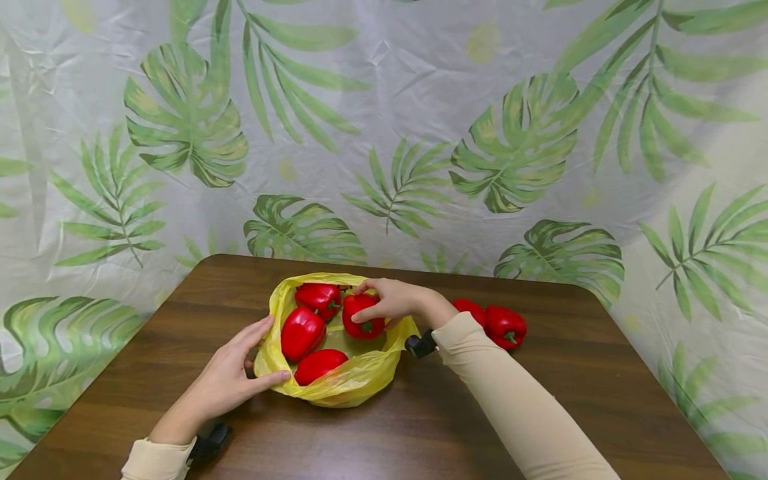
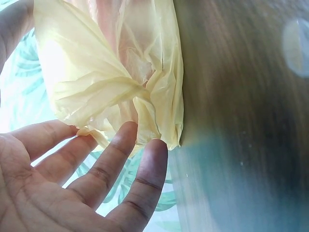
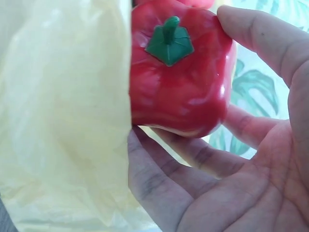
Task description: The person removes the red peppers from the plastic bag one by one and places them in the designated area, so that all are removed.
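A yellow plastic bag (image 1: 366, 377) stands on the table with its mouth spread wide. Inside it lie three red bell peppers: one at the back (image 1: 317, 298), one at the left (image 1: 302, 333) and one near the front (image 1: 321, 367). My right hand (image 1: 393, 300) reaches over the bag's right rim and grips another red bell pepper (image 3: 181, 92) between thumb and fingers, its green stem showing. My left hand (image 1: 225, 373) rests against the bag's left side, fingers (image 2: 104, 169) extended along the plastic and thumb at the front rim.
Two more red bell peppers, one (image 1: 506, 327) in front and one (image 1: 469, 309) partly behind the right sleeve, sit right of the bag. The brown wooden table (image 1: 576, 373) ends at a leaf-patterned curtain (image 1: 414, 100). Each wrist wears a black camera.
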Tool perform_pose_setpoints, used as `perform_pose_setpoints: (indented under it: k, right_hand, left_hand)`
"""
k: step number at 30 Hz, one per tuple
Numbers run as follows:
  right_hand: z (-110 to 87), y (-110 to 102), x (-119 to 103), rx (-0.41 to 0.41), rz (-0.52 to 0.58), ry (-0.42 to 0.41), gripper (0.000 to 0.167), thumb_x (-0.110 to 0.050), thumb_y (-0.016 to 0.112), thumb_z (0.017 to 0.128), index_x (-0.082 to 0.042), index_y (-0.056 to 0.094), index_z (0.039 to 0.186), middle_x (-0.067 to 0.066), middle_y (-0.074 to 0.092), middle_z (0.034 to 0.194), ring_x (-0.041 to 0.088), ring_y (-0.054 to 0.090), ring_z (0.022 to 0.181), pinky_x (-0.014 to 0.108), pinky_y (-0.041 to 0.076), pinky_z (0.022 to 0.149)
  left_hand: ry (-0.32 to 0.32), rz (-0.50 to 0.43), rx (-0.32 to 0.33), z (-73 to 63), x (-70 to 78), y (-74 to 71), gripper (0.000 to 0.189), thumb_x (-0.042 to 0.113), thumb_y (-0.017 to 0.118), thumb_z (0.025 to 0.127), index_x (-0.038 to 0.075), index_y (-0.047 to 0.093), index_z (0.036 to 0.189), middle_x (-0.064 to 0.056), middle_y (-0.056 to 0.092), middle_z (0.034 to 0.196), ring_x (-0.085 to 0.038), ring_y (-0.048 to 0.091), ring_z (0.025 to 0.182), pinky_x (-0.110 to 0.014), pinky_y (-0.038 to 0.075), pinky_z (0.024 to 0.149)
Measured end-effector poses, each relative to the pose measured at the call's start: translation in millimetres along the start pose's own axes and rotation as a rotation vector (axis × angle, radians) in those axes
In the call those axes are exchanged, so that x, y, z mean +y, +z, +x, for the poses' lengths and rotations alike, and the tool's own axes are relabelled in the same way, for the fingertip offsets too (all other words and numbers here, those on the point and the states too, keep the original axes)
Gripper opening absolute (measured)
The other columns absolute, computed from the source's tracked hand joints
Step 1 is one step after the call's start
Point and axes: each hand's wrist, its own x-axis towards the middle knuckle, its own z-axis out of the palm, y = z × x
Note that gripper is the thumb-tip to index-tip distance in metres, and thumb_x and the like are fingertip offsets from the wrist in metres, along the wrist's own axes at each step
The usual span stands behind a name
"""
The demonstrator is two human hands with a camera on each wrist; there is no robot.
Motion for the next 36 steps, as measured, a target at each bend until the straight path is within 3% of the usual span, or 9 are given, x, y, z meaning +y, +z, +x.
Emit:
perform_pose_setpoints:
  k: [10, 23, 31, 36]
  right_hand:
    - [-9.8, 0.3, 0.4, 0.043, -0.051, -0.052, 0.065, -0.037, 0.077, 0.1, -0.017, 0.05, 0.155, 0.016, 0.066, 0.134, 0.024, 0.07, 0.112, 0.04, 0.066, 0.085]
    - [-28.1, 0.8, 4.2, 0.082, -0.085, -0.124, 0.066, -0.039, 0.078, 0.098, -0.018, 0.051, 0.155, 0.017, 0.063, 0.143, 0.022, 0.071, 0.1, 0.035, 0.064, 0.082]
    - [-38.4, 2.4, 9.5, 0.152, -0.147, -0.186, 0.066, -0.04, 0.079, 0.097, -0.021, 0.052, 0.154, 0.013, 0.065, 0.143, 0.025, 0.066, 0.121, 0.036, 0.062, 0.092]
    - [-44.8, 3.3, 12.8, 0.169, -0.135, -0.201, 0.066, -0.041, 0.078, 0.097, -0.02, 0.051, 0.154, 0.014, 0.064, 0.143, 0.025, 0.069, 0.116, 0.037, 0.062, 0.093]
  left_hand:
    - [-0.007, -0.004, -0.004, -0.1, 0.0, -0.4, 0.099, 0.047, 0.091, 0.086, 0.002, 0.046, 0.162, -0.024, 0.047, 0.165, -0.04, 0.061, 0.136, -0.024, 0.061, 0.077]
    - [-0.003, -0.004, 0.0, 0.0, -1.7, 0.6, 0.099, 0.046, 0.091, 0.085, 0.002, 0.046, 0.162, -0.024, 0.047, 0.164, -0.04, 0.061, 0.136, -0.024, 0.061, 0.078]
    - [-0.002, 0.0, -0.001, 0.1, -1.9, 0.5, 0.099, 0.046, 0.091, 0.086, 0.003, 0.045, 0.162, -0.024, 0.047, 0.165, -0.04, 0.061, 0.137, -0.025, 0.061, 0.078]
    - [0.002, 0.004, 0.005, -0.2, -2.0, 0.9, 0.098, 0.046, 0.091, 0.086, 0.002, 0.046, 0.162, -0.024, 0.048, 0.164, -0.04, 0.063, 0.135, -0.024, 0.061, 0.077]
